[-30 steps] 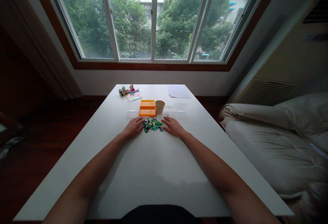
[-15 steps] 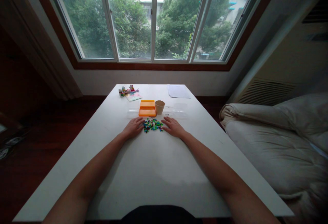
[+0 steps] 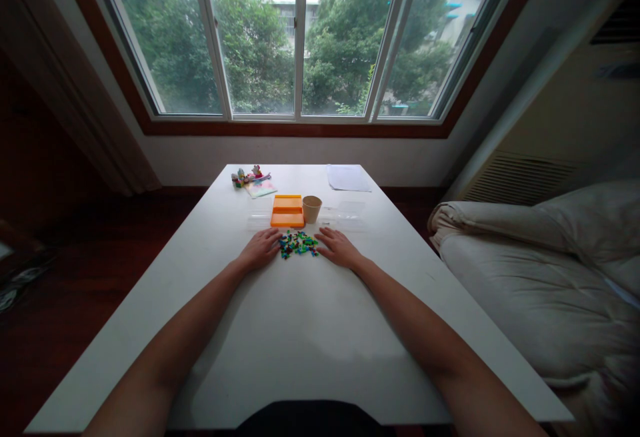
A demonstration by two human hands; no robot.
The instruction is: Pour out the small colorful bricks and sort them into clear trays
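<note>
Seems at a ready step, with left hand (image 3: 261,248) and right hand (image 3: 338,247) loosely spread, grasping nothing, beside small coloured pieces (image 3: 299,244); for lifting, probably calls for pinching.

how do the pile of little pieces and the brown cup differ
The little pieces are mixed colours, green and blue among them; the brown cup is plain. The pieces lie loosely spread; the cup stands upright. Both are on the white table.

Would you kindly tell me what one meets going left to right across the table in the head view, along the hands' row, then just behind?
Left hand, small colourful pieces, right hand; behind: clear plastic, orange tray, brown cup, more clear plastic.
</note>
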